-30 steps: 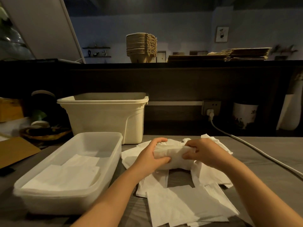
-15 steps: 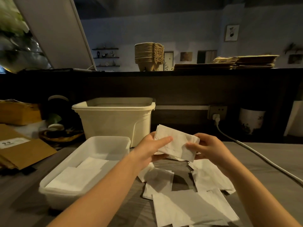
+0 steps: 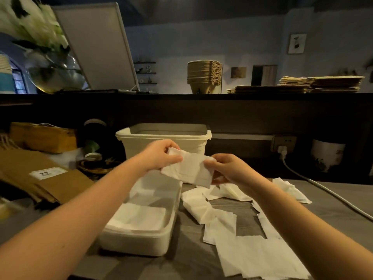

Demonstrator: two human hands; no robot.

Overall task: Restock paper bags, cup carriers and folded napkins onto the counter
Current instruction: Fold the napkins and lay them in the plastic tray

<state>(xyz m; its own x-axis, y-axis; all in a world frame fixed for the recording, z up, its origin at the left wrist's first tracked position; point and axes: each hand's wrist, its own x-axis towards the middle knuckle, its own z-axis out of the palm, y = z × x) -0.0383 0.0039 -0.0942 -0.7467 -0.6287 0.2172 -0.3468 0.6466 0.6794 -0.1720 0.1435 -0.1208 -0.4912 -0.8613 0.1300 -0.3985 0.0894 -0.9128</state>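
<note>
Dim bluish wall (image 3: 201, 41), possibly small shelves (image 3: 145, 72)

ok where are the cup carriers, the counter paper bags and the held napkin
cup carriers (image 3: 203, 76): head view, side of stack
paper bags (image 3: 335, 84): head view, stack's front edge
napkin (image 3: 189, 170): head view, its middle

The scene is dim, with a warm yellowish light falling from above onto the lower half of the frame. There the loose napkins (image 3: 252, 257) on the table (image 3: 333, 201) and the folded napkin (image 3: 189, 168) at centre are the brightest patches, without harsh glare. The far wall (image 3: 201, 41) across the top carries a cool bluish cast. The counter front (image 3: 222, 114) across the middle sinks into near-black shadow, and the tray (image 3: 131, 244) has a soft shadow along its near side. The plant (image 3: 30, 25) at upper left is smeared by blur, and the glass vase (image 3: 54, 75) below it shows small highlights. Wide-angle distortion tilts the white board (image 3: 96, 47) and stretches the forearms (image 3: 80, 211) toward the bottom corners.
</note>
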